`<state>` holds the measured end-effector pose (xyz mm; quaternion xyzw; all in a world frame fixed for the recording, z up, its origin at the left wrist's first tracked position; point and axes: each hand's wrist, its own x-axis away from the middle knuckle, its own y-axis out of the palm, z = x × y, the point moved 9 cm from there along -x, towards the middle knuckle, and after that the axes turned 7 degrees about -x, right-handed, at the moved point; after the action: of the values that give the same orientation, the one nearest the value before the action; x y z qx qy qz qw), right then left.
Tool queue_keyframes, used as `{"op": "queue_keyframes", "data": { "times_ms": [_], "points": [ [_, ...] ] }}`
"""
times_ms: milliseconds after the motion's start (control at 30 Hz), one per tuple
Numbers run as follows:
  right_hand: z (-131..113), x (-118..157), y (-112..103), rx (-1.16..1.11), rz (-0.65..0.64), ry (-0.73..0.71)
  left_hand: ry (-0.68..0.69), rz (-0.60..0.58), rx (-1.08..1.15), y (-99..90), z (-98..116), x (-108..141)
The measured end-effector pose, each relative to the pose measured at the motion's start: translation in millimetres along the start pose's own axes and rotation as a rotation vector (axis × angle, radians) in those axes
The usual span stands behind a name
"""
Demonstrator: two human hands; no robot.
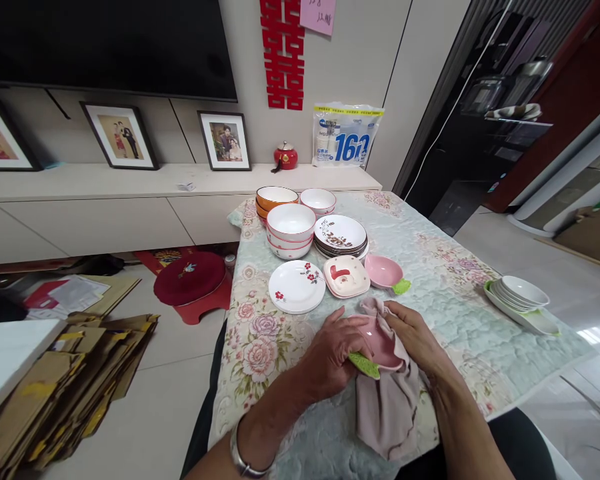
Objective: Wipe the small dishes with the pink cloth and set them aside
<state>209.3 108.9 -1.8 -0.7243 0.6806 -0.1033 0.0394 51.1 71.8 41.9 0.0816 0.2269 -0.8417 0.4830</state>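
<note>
My left hand (337, 350) grips a pink bowl (379, 343) with a green leaf-shaped handle (364, 365), its fingers over the near-left rim. On the bowl's right side, my right hand (413, 333) is closed on a greyish-pink cloth (387, 413), which wraps the rim and hangs down toward the table's front. The bowl is tilted, its glossy inside partly showing. Just beyond my hands lie a matching pink bowl (383, 271) with a green leaf handle, a square plate with a red design (347, 276) and white flowered plates (297, 287).
Farther back on the flowered tablecloth (445, 280) stand white bowls (291, 223), orange bowls (277, 197) and brown-patterned plates (340, 232). Small white bowls in a long dish (523, 307) sit near the right edge. A red stool (195, 283) and flattened cardboard (75, 373) are at left.
</note>
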Motion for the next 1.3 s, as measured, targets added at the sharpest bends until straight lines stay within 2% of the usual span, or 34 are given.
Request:
{"op": "queue_keyframes", "data": {
  "times_ms": [100,200,333,433,533,667,800,1000,1067,1233,1300],
  "points": [
    [12.5,-1.9,-6.4,-0.241,0.111,0.104,-0.067,0.043,-0.028,-1.4,-4.8,0.4],
    [16.4,-2.4,-8.9,-0.327,0.180,0.119,-0.196,0.078,0.075,0.7,-17.4,2.4],
    [13.5,-2.2,-9.7,-0.207,0.210,0.044,-0.381,0.114,0.326,7.2,-33.9,6.7],
    [5.2,0.4,-15.3,-0.069,0.299,-0.097,-0.443,0.190,0.411,6.0,-40.7,8.7],
    [-11.8,6.3,-14.5,0.056,0.347,-0.288,-0.450,0.296,0.499,2.4,-46.7,10.5],
    [-40.1,18.3,0.1,0.163,0.288,-0.463,-0.455,0.392,0.641,2.2,-55.1,13.3],
    [-66.7,34.2,27.9,0.327,0.160,-0.554,-0.426,0.395,0.731,3.3,-53.8,12.3],
    [-90.3,56.9,58.2,0.496,0.157,-0.769,-0.418,0.332,0.786,4.6,-47.5,10.0],
    [-88.0,53.3,55.4,0.487,0.183,-0.775,-0.402,0.329,0.801,4.6,-46.7,9.2],
    [-73.0,33.7,22.3,0.356,0.320,-0.634,-0.388,0.350,0.811,6.5,-51.0,10.1],
    [-76.2,35.8,20.3,0.392,0.351,-0.644,-0.383,0.323,0.819,8.9,-50.7,9.4]
  ]
}}
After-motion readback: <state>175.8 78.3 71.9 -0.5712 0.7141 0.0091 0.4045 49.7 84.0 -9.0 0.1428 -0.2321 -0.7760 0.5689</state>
